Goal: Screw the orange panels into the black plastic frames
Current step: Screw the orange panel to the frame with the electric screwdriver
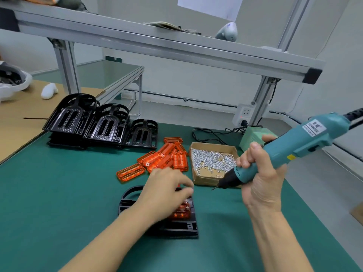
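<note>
Head view; faces forward-down; close over bench

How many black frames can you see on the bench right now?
At least 4: one under the left hand at, three at the back left. Those look stacked, so more may be hidden.

Left hand palm-down, fingers curled, tips blurred; grip unclear. Right hand raised, fingers wrapped round tool body, wrist bent, forearm angled up.
</note>
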